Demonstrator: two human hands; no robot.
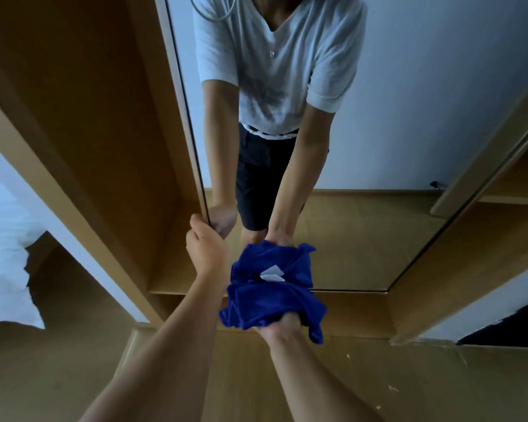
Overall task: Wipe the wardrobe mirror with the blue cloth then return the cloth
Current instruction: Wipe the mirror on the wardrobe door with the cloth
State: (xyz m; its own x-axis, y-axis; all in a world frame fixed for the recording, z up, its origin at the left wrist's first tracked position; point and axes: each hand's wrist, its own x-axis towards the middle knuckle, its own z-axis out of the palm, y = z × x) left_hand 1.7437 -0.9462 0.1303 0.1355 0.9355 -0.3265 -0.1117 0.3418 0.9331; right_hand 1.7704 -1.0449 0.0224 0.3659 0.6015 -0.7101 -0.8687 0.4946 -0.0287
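Observation:
The wardrobe mirror (pixel 378 147) is a tall door panel in a pale frame, seen from above. My left hand (pixel 206 249) grips the mirror door's left edge low down, with fingers curled round the frame. My right hand (pixel 282 325) holds the bunched blue cloth (pixel 269 303) against the bottom of the glass, near the lower left corner. A white tag shows on the cloth where it meets its reflection. Most of my right hand is hidden under the cloth. The glass reflects a person in a white shirt and dark shorts.
An open wooden wardrobe compartment (pixel 104 132) lies left of the mirror door, with a shelf at its base. More wooden shelving (pixel 518 178) stands at the right. White bedding (pixel 3 263) is at the far left. Wooden floor (pixel 287 385) runs below.

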